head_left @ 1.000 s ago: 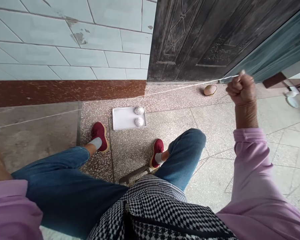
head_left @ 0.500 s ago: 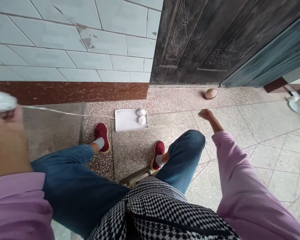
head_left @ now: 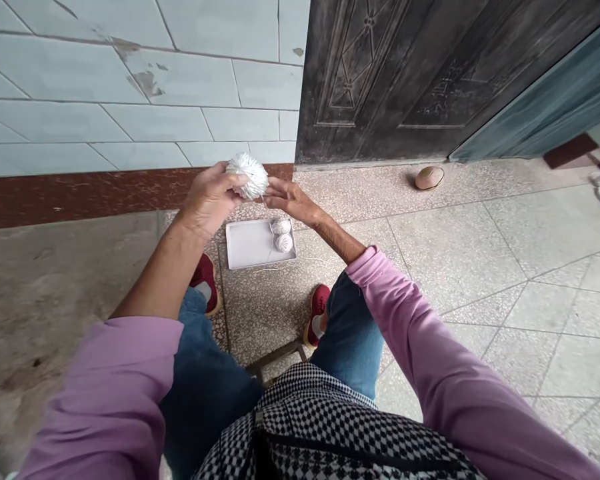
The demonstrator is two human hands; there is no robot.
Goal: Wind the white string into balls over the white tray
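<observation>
A ball of white yarn (head_left: 249,176) is gripped in my left hand (head_left: 211,197), raised above the floor near the foot of the wall. My right hand (head_left: 294,201) meets it from the right, its fingertips at the side of the ball and closed around a thin strand of the yarn. That strand drops from the fingertips toward a shallow white tray (head_left: 247,247) on the floor. Two smaller white yarn balls (head_left: 283,243) sit at the tray's right end. Loose yarn trails on the floor in front of the tray and to its right.
A tiled wall (head_left: 180,77) and a dark carved door (head_left: 370,80) stand ahead. On the floor by the door lies a rounded pinkish-tan object (head_left: 429,178). My red shoes (head_left: 317,313) are either side of the tray, and a frame bar (head_left: 275,355) shows beneath me.
My left hand has brought the yarn ball from the far left to the middle. My right hand has swung in from the right to meet it. The strand stretched leftward now hangs down.
</observation>
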